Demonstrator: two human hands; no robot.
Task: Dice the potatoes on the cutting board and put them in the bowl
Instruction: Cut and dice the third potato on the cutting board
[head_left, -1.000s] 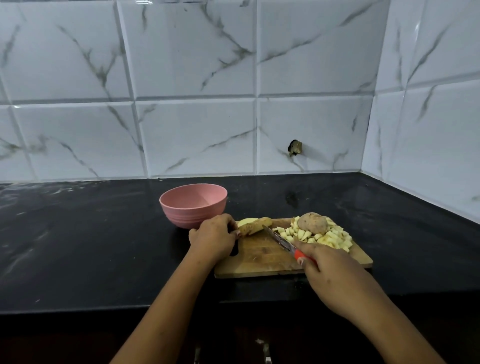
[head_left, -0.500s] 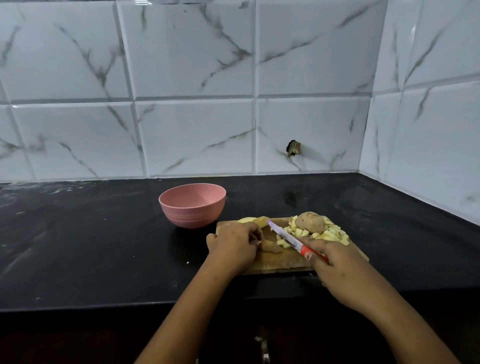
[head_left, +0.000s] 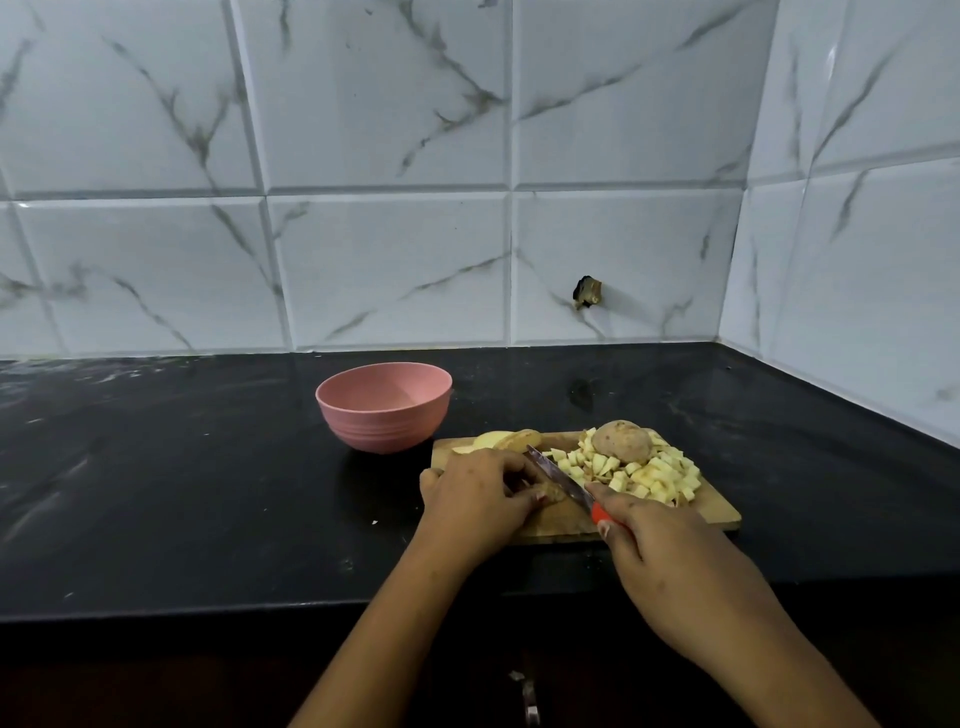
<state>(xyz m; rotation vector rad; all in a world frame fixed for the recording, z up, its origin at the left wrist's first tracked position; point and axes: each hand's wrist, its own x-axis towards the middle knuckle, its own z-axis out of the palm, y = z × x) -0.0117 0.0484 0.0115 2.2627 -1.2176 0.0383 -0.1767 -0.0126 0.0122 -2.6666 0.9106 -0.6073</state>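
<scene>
On cutting board (head_left: 566, 525), left hand (head_left: 475, 493) holds potato piece (head_left: 551, 493) — right hand (head_left: 670, 561) grips knife (head_left: 558, 475), blade against piece.

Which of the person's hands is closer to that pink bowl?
Left. The left hand grips a potato piece just right of the pink bowl and nearer the camera; the right hand, holding the knife, is farther right at the cutting board's front edge.

A pink bowl (head_left: 383, 408) sits left of the tan cutting board (head_left: 717, 512) bearing pale-yellow dice (head_left: 660, 475) and a brown potato (head_left: 621, 441); black counter (head_left: 182, 467) beneath, grey-veined white tiles (head_left: 389, 270) behind.
</scene>
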